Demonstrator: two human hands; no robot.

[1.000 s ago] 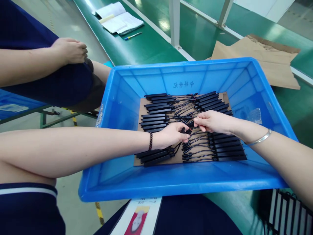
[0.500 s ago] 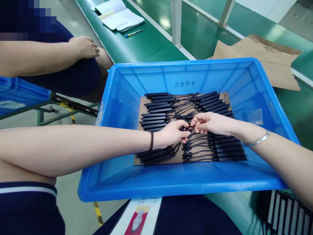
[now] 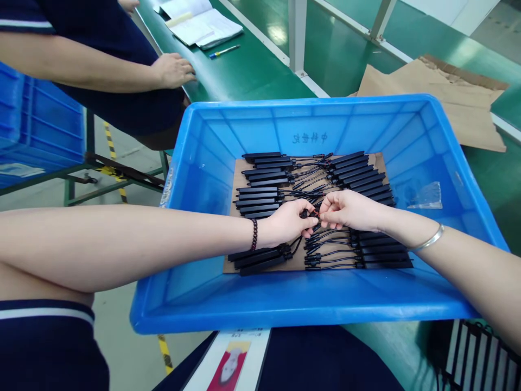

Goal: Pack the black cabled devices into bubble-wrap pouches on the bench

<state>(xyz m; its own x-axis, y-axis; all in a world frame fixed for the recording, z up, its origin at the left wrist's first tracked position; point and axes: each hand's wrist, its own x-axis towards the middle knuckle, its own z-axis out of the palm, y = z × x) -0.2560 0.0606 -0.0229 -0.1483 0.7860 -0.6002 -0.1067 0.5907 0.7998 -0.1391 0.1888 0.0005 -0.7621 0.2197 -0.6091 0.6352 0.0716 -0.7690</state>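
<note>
Head camera: inside the blue bin [image 3: 285, 315], left hand [image 3: 287, 224] and right hand [image 3: 350, 210] meet, each grip pinched closed, apparently on one black connector [image 3: 312, 213], steadying it from both ends.

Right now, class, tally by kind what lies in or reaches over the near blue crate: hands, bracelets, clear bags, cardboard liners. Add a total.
Hands: 2, left hand and right hand, both pinching a lead
Bracelets: 2, bead band and bangle
Clear bags: 1, bag
Cardboard liners: 1, liner
Total: 6
</note>
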